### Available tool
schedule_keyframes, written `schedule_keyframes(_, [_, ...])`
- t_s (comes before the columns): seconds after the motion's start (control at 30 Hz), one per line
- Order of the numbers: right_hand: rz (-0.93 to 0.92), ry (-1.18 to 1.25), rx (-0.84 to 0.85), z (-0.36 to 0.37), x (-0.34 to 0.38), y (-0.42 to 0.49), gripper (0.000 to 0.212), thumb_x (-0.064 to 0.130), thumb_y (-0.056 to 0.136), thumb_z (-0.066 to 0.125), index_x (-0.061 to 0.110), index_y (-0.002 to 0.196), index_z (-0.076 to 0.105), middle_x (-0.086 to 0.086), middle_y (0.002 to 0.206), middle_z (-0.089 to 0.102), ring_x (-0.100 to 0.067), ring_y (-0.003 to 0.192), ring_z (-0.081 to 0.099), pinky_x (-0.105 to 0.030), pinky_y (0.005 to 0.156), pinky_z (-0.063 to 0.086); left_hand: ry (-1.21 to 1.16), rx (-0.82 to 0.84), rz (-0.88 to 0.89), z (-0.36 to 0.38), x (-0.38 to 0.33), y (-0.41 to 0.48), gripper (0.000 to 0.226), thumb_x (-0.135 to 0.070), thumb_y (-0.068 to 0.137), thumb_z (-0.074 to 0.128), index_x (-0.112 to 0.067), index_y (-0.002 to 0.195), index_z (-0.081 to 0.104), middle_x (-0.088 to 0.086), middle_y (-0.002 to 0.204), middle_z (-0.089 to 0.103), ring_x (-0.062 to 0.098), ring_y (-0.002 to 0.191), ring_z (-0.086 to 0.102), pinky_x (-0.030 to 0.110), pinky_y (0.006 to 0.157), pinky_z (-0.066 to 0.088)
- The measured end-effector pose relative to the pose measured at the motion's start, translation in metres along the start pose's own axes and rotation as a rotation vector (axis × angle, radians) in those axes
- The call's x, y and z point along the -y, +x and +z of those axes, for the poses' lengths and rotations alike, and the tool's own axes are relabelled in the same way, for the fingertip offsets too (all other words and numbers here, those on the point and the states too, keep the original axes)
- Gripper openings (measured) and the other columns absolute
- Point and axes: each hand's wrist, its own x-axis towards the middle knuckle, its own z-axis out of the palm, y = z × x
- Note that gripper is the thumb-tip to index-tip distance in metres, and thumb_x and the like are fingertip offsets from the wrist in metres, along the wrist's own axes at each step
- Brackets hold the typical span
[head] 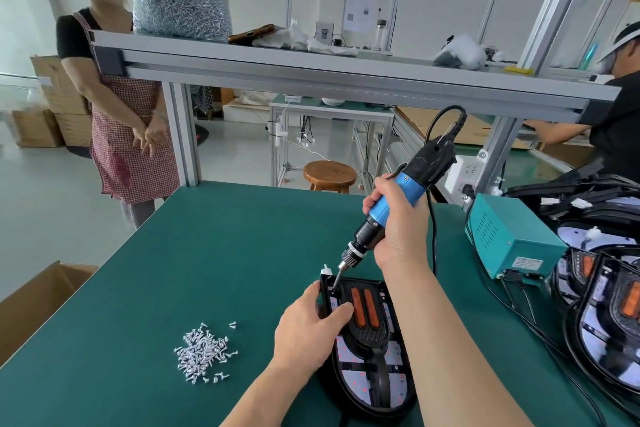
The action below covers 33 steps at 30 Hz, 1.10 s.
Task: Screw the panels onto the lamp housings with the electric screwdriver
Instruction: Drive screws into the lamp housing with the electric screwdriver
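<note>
Now the smooth green table (214,253) is topped by a flat, black, oval lamp housing (375,378). Its 9 o'clock edge is held by the left hand (304,329), thumb pressed on the bumpy panel (370,333) with two shiny orange strips. The blue electric screwdriver (412,187) is gripped by the right hand (398,229) and leaned toward 1 o'clock, its metal tip set at the housing's 11 o'clock corner. Small silver screws (202,352) are piled at its 9 o'clock.
</note>
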Motion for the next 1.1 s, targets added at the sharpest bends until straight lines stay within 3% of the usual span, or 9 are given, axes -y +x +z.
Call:
schedule_keyframes(0.13, [-0.068, -0.114, 0.085, 0.003, 0.005, -0.002, 0.023, 0.009, 0.076, 0.071, 0.008, 0.09, 0.054, -0.002, 0.061, 0.055, -0.016, 0.053, 0.055, -0.026, 0.056, 0.05, -0.003, -0.024, 0.021, 0.002, 0.002, 0.002, 0.053, -0.066, 0.065, 0.051, -0.039, 0.109, 0.062, -0.004, 0.077, 0.068, 0.009, 0.064, 0.051, 0.032, 0.069, 0.048])
schedule_keyframes(0.2, [-0.098, -0.156, 0.16, 0.004, 0.006, -0.004, 0.023, 0.01, 0.076, 0.071, 0.007, 0.09, 0.053, -0.003, 0.061, 0.054, -0.017, 0.053, 0.054, -0.027, 0.056, 0.05, -0.012, -0.026, 0.022, 0.002, 0.003, 0.003, 0.047, -0.065, 0.065, 0.052, -0.041, 0.105, 0.062, -0.007, 0.07, 0.065, 0.009, 0.062, 0.052, 0.03, 0.069, 0.049])
schedule_keyframes(0.3, [-0.1, -0.188, 0.231, 0.005, 0.007, -0.004, 0.02, 0.01, 0.078, 0.07, 0.008, 0.089, 0.054, -0.004, 0.06, 0.054, -0.018, 0.054, 0.053, -0.027, 0.058, 0.05, -0.011, -0.019, 0.026, 0.002, 0.004, 0.003, 0.06, -0.065, 0.067, 0.052, -0.038, 0.12, 0.06, -0.01, 0.079, 0.07, 0.008, 0.068, 0.058, 0.028, 0.067, 0.047])
schedule_keyframes(0.4, [-0.038, -0.148, 0.197, 0.004, 0.006, 0.0, 0.021, 0.011, 0.078, 0.071, 0.009, 0.09, 0.055, -0.004, 0.062, 0.054, -0.017, 0.055, 0.054, -0.027, 0.058, 0.05, -0.005, -0.016, 0.03, 0.002, 0.004, 0.003, 0.073, -0.066, 0.067, 0.051, -0.033, 0.132, 0.056, -0.01, 0.085, 0.07, 0.006, 0.07, 0.057, 0.027, 0.066, 0.042])
schedule_keyframes(0.57, [0.04, -0.047, 0.027, 0.001, 0.0, 0.005, 0.025, 0.013, 0.072, 0.072, 0.011, 0.091, 0.056, -0.002, 0.06, 0.056, -0.016, 0.053, 0.056, -0.027, 0.058, 0.049, -0.011, -0.018, 0.042, 0.001, 0.003, 0.002, 0.055, -0.065, 0.067, 0.051, -0.039, 0.114, 0.061, -0.012, 0.071, 0.063, 0.004, 0.06, 0.05, 0.028, 0.064, 0.045])
schedule_keyframes(0.73, [-0.04, -0.111, 0.255, -0.007, -0.001, -0.001, 0.016, 0.005, 0.078, 0.068, 0.016, 0.086, 0.06, -0.006, 0.061, 0.054, -0.021, 0.057, 0.053, -0.028, 0.059, 0.049, -0.009, -0.038, 0.058, 0.003, 0.006, 0.004, 0.036, -0.065, 0.066, 0.052, -0.045, 0.095, 0.059, -0.02, 0.056, 0.054, 0.004, 0.053, 0.046, 0.027, 0.059, 0.042])
schedule_keyframes(0.8, [-0.036, -0.142, 0.279, -0.002, -0.009, -0.009, 0.013, 0.008, 0.078, 0.07, 0.018, 0.079, 0.06, -0.006, 0.059, 0.055, -0.021, 0.056, 0.053, -0.028, 0.06, 0.05, 0.009, -0.04, 0.06, 0.003, 0.007, 0.004, 0.039, -0.066, 0.066, 0.051, -0.045, 0.098, 0.057, -0.021, 0.059, 0.059, 0.003, 0.056, 0.051, 0.026, 0.058, 0.041])
schedule_keyframes(0.93, [-0.059, -0.195, 0.232, 0.005, -0.017, -0.016, 0.02, 0.012, 0.078, 0.071, 0.006, 0.087, 0.054, -0.005, 0.058, 0.056, -0.02, 0.055, 0.055, -0.027, 0.059, 0.051, 0.026, -0.049, 0.081, 0.003, 0.009, 0.005, 0.043, -0.067, 0.065, 0.049, -0.04, 0.097, 0.06, -0.01, 0.065, 0.061, 0.006, 0.056, 0.05, 0.027, 0.06, 0.045])
schedule_keyframes(1.1, [-0.088, -0.161, 0.066, 0.003, -0.018, -0.017, 0.021, 0.011, 0.076, 0.072, 0.008, 0.09, 0.056, -0.004, 0.06, 0.056, -0.017, 0.054, 0.056, -0.025, 0.057, 0.052, 0.023, -0.054, 0.083, 0.004, 0.009, 0.004, 0.035, -0.065, 0.066, 0.05, -0.045, 0.092, 0.059, -0.014, 0.07, 0.065, 0.007, 0.057, 0.051, 0.026, 0.06, 0.045])
